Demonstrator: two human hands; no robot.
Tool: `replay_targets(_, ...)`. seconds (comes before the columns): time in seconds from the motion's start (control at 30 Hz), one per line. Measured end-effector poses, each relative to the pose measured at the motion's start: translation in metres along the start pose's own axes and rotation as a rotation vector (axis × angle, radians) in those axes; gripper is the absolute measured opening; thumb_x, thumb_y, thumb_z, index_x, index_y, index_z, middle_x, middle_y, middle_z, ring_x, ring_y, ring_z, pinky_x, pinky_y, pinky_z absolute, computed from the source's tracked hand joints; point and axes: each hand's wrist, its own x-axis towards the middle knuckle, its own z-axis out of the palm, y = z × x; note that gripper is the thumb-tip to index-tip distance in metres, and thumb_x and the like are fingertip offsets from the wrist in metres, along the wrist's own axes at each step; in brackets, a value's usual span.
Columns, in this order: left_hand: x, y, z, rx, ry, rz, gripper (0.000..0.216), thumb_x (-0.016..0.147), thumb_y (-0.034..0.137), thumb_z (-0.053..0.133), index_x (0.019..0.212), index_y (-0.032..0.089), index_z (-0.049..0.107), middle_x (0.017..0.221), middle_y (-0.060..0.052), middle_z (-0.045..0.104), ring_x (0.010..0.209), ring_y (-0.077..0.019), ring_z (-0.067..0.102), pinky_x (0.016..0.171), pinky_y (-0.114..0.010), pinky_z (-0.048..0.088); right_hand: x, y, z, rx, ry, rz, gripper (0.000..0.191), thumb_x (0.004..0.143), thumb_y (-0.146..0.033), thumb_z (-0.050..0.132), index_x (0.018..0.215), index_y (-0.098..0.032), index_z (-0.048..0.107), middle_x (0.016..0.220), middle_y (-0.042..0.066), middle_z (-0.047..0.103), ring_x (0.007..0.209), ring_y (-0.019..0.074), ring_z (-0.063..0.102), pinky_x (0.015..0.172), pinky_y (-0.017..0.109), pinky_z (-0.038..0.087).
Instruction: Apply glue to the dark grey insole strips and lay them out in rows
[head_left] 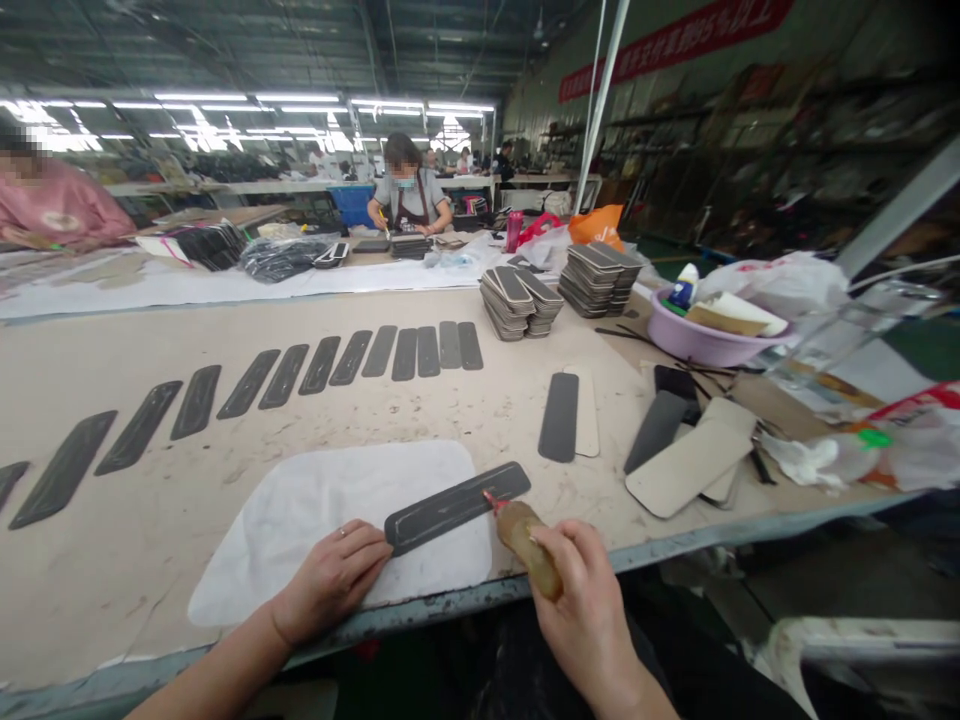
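The right hand (589,610) holds a glue bottle (529,545) in a closed grip, its tip on a dark strip (456,506). The left hand (334,578) presses the strip's end onto a white cloth (315,510) on the counter (150,560); farther off lie more dark strips (285,375).

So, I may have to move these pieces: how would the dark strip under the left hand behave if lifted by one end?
The dark strip looks thin and flat, so probably light and somewhat bendy. It lies on a white cloth, so a push might drag the cloth. The left hand pins one end while the right hand holds a bottle at its edge.
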Motion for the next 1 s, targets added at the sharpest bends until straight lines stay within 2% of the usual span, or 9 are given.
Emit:
replay_targets(0.1, -0.003, -0.003, 0.002, 0.003, -0.012, -0.022, 0.019, 0.088, 0.011, 0.049, 0.1, 0.016, 0.062, 0.092, -0.008, 0.062, 0.085, -0.0171, 0.056, 0.08, -0.031, 0.049, -0.001, -0.018, 0.008, 0.11, -0.083, -0.001, 0.042, 0.077, 0.0, 0.047, 0.111, -0.024, 0.051, 0.102, 0.008, 0.044, 0.09, 0.0207, 0.049, 0.074, 0.036, 0.05)
replay_targets(0.17, -0.003, -0.004, 0.002, 0.008, -0.023, -0.025, 0.018, 0.088, 0.012, 0.049, 0.099, 0.017, 0.062, 0.092, -0.008, 0.062, 0.084, -0.0166, 0.057, 0.079, -0.03, 0.049, -0.001, -0.019, 0.009, 0.156, -0.104, 0.015, 0.042, 0.077, 0.0, 0.046, 0.112, -0.024, 0.05, 0.102, 0.007, 0.044, 0.09, 0.0201, 0.049, 0.075, 0.036, 0.049)
replay_targets(0.47, 0.003, -0.001, -0.002, 0.006, -0.022, 0.002, 0.018, 0.088, 0.01, 0.049, 0.1, 0.016, 0.061, 0.092, -0.008, 0.062, 0.085, -0.0168, 0.056, 0.08, -0.031, 0.049, 0.017, 0.038, -0.032, 0.01, 0.17, 0.096, 0.028, 0.081, -0.016, 0.058, 0.107, -0.023, 0.053, 0.101, 0.007, 0.048, 0.091, 0.0214, 0.052, 0.078, 0.037, 0.048)
replay_targets(0.8, 0.004, 0.0, -0.003, 0.002, -0.025, 0.017, 0.019, 0.088, 0.008, 0.049, 0.101, 0.017, 0.06, 0.092, -0.008, 0.062, 0.085, -0.0168, 0.056, 0.078, -0.029, 0.049, 0.026, 0.055, -0.018, 0.013, 0.133, 0.111, 0.029, 0.08, -0.014, 0.057, 0.107, -0.023, 0.052, 0.099, 0.006, 0.049, 0.092, 0.0214, 0.052, 0.078, 0.037, 0.048)
replay_targets(1.0, 0.004, 0.0, -0.003, 0.007, -0.019, 0.009, 0.019, 0.087, 0.009, 0.049, 0.1, 0.017, 0.061, 0.092, -0.007, 0.062, 0.085, -0.0165, 0.057, 0.078, -0.029, 0.05, 0.014, 0.056, -0.029, -0.016, 0.134, 0.115, 0.029, 0.081, -0.016, 0.057, 0.109, -0.024, 0.052, 0.102, 0.007, 0.049, 0.094, 0.0218, 0.051, 0.081, 0.038, 0.047)
